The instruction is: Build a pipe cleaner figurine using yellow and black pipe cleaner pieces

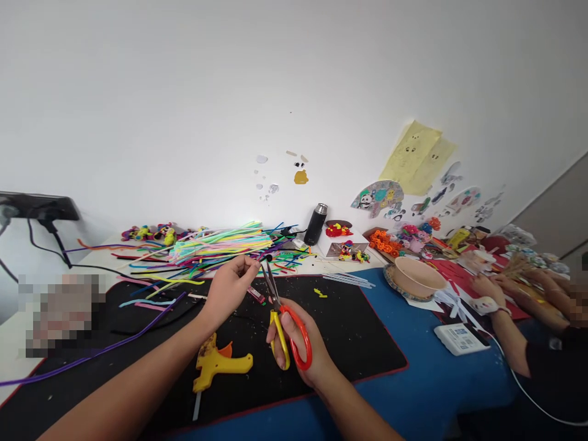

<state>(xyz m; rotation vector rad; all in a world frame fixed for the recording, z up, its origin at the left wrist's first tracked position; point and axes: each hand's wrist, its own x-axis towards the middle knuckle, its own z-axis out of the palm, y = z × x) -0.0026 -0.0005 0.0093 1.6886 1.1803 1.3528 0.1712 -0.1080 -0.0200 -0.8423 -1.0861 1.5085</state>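
Note:
My left hand is closed in a pinch just left of the scissor tips. A small dark piece shows beside its fingertips; what the pinch holds is too small to make out. In my right hand is a pair of scissors with one red and one yellow handle, blades pointing up and slightly apart. Below my left wrist a yellow hot glue gun, a glue stick in its end, lies on the black mat. Yellow-green bits lie on the mat too.
Behind my hands is a pile of colourful pipe cleaners. A black flask stands by a white box. To the right are clear glue sticks, a beige bowl and another person's hands. A power strip hangs left.

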